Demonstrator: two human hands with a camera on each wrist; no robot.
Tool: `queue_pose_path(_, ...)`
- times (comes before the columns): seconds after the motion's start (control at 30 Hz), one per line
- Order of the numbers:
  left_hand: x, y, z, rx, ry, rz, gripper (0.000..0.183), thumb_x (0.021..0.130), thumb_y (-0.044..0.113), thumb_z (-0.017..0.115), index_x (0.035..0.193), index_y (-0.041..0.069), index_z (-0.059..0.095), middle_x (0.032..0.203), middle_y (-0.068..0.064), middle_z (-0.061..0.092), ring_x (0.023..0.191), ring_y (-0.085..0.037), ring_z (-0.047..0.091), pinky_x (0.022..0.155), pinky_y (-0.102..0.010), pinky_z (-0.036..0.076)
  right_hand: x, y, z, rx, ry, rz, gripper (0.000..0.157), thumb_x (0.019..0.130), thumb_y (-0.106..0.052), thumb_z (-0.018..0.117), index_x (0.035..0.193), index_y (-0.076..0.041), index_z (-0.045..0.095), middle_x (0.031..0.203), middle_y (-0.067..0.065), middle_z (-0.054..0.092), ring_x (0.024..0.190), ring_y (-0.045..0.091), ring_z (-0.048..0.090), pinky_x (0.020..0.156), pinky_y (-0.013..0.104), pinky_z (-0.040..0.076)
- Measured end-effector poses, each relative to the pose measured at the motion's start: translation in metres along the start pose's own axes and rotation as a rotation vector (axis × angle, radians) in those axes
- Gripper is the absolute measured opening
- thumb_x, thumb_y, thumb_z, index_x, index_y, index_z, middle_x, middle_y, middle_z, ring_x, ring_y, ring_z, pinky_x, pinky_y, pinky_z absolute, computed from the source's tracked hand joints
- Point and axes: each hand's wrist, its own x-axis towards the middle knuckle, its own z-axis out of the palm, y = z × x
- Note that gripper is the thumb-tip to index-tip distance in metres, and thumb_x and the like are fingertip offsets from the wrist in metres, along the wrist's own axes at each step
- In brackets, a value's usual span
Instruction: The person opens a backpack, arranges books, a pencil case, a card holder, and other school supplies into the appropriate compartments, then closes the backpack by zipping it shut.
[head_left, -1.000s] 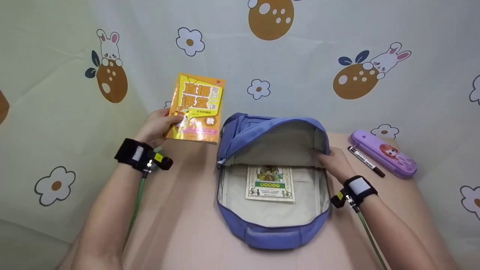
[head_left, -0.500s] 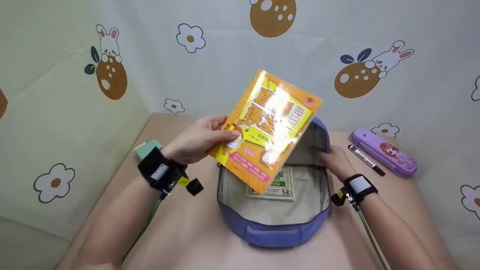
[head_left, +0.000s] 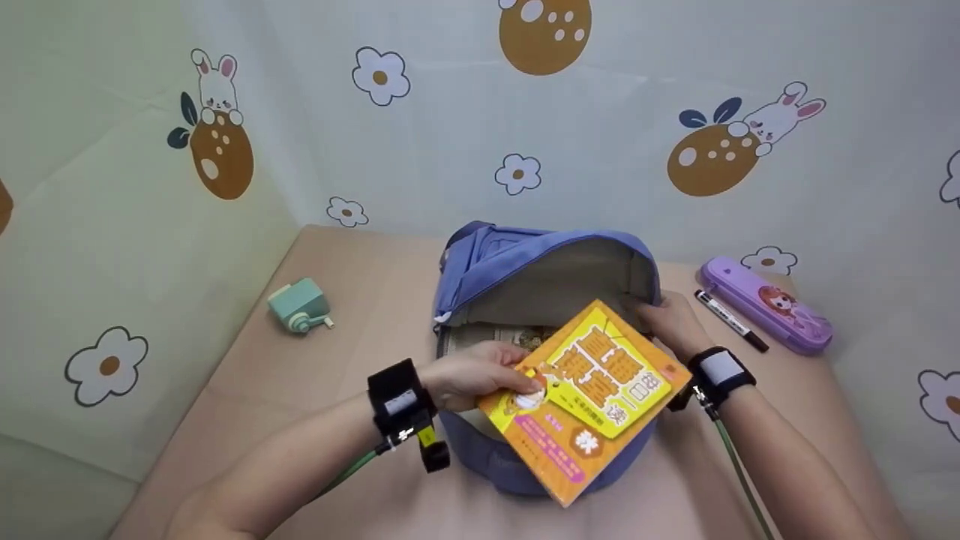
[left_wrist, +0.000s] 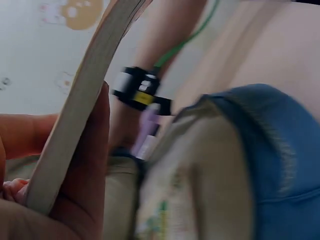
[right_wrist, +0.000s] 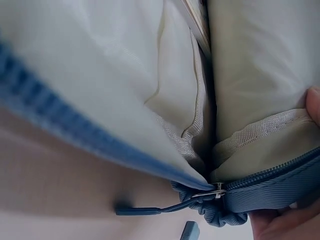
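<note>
While the right hand pinches the raised flap at the backpack's right side, the left hand is clamped on an orange book, its thumb on the front cover and its fingers behind. The book is over the near half of the open backpack, tilted so that its top points toward the bench's far right corner. It is a paperback with a fairly thick block of pale pages, seen edge-on from the left wrist. Its orange cover carries a yellow panel, a cartoon figure beside the thumb and a pink strip near the bottom.

The large title on the panel reads 直播课堂, with 每日一读 in smaller white characters beside it. A dark hexagon bears one white character, apparently 秋; the lines on the pink strip are too small to read.

The backpack is blue with a pale lining, and part of a second book shows inside. In the right wrist view a blue zipper pull hangs from the zip. A teal pencil sharpener with a crank stands near the bench's left edge. By the far right corner lie a purple pencil case, printed with a red-haired cartoon figure, and a black-and-white marker, whose label is illegible.
</note>
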Motion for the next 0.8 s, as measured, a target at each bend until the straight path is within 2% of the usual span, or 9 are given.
queue_pose_path(0.07, 0.007, -0.012, -0.005, -0.019, 0.037, -0.047, 0.032, 0.1, 0.004, 0.063, 0.131, -0.002, 0.059, 0.108, -0.014, 0.073, 0.089, -0.021, 0.074, 0.08, -0.031, 0.06, -0.044, -0.054, 0.013, -0.037, 0.002, -0.048, 0.044, 0.102, -0.036, 0.062, 0.121, 0.003, 0.066, 0.113, 0.022, 0.071, 0.102, 0.035, 0.068, 0.085, 0.04, 0.055)
queue_pose_path(0.1, 0.01, -0.017, -0.007, -0.024, 0.059, -0.064, 0.031, 0.1, 0.005, 0.063, 0.13, -0.001, 0.06, 0.107, -0.014, 0.073, 0.088, -0.021, 0.074, 0.079, -0.031, 0.06, -0.057, -0.07, 0.016, -0.034, 0.009, -0.054, 0.042, 0.101, -0.036, 0.064, 0.121, 0.0, 0.068, 0.114, 0.019, 0.072, 0.104, 0.03, 0.067, 0.087, 0.039, 0.053)
queue_pose_path(0.17, 0.013, -0.024, -0.01, -0.031, 0.107, -0.095, 0.028, 0.099, 0.006, 0.063, 0.126, -0.002, 0.062, 0.106, -0.014, 0.074, 0.086, -0.02, 0.074, 0.078, -0.031, 0.06, -0.064, -0.077, 0.016, -0.047, 0.009, -0.067, 0.045, 0.1, -0.039, 0.065, 0.123, -0.001, 0.068, 0.119, 0.019, 0.071, 0.11, 0.03, 0.065, 0.089, 0.04, 0.052)
queue_pose_path(0.2, 0.014, -0.027, -0.011, -0.036, 0.13, -0.111, 0.026, 0.099, 0.007, 0.064, 0.124, -0.002, 0.063, 0.105, -0.015, 0.074, 0.085, -0.02, 0.074, 0.078, -0.031, 0.06, -0.064, -0.077, 0.017, -0.049, 0.01, -0.068, 0.048, 0.099, -0.041, 0.066, 0.123, 0.0, 0.067, 0.121, 0.019, 0.07, 0.111, 0.03, 0.064, 0.091, 0.042, 0.052)
queue_pose_path(0.27, 0.014, -0.031, -0.014, -0.041, 0.165, -0.132, 0.025, 0.098, 0.007, 0.065, 0.121, -0.003, 0.064, 0.106, -0.016, 0.074, 0.084, -0.02, 0.074, 0.078, -0.031, 0.06, -0.053, -0.062, 0.012, -0.028, 0.005, -0.082, 0.054, 0.095, -0.048, 0.069, 0.123, -0.002, 0.068, 0.122, 0.018, 0.07, 0.112, 0.03, 0.063, 0.092, 0.044, 0.051)
queue_pose_path(0.37, 0.013, -0.036, -0.016, -0.071, 0.208, -0.144, 0.023, 0.097, 0.005, 0.065, 0.119, -0.004, 0.063, 0.107, -0.018, 0.073, 0.085, -0.021, 0.074, 0.08, -0.032, 0.06, -0.049, -0.058, 0.013, -0.049, 0.038, -0.04, 0.065, 0.093, -0.056, 0.069, 0.129, -0.002, 0.065, 0.129, 0.018, 0.067, 0.117, 0.031, 0.059, 0.097, 0.046, 0.048)
queue_pose_path(0.53, 0.012, -0.039, -0.022, -0.131, 0.282, -0.137, 0.022, 0.098, 0.003, 0.063, 0.118, -0.005, 0.064, 0.108, -0.019, 0.072, 0.086, -0.023, 0.074, 0.082, -0.034, 0.06, -0.048, -0.06, 0.012, -0.056, 0.052, -0.04, 0.065, 0.092, -0.057, 0.069, 0.128, -0.003, 0.065, 0.127, 0.018, 0.067, 0.109, 0.032, 0.057, 0.089, 0.044, 0.049)
queue_pose_path(0.8, 0.02, -0.041, -0.026, -0.213, 0.402, -0.114, 0.025, 0.1, 0.002, 0.06, 0.123, -0.007, 0.057, 0.107, -0.019, 0.071, 0.088, -0.024, 0.074, 0.084, -0.037, 0.059, -0.049, -0.061, 0.015, -0.05, 0.099, -0.07, 0.056, 0.094, -0.049, 0.071, 0.119, 0.001, 0.067, 0.119, 0.016, 0.067, 0.105, 0.027, 0.057, 0.09, 0.039, 0.048)
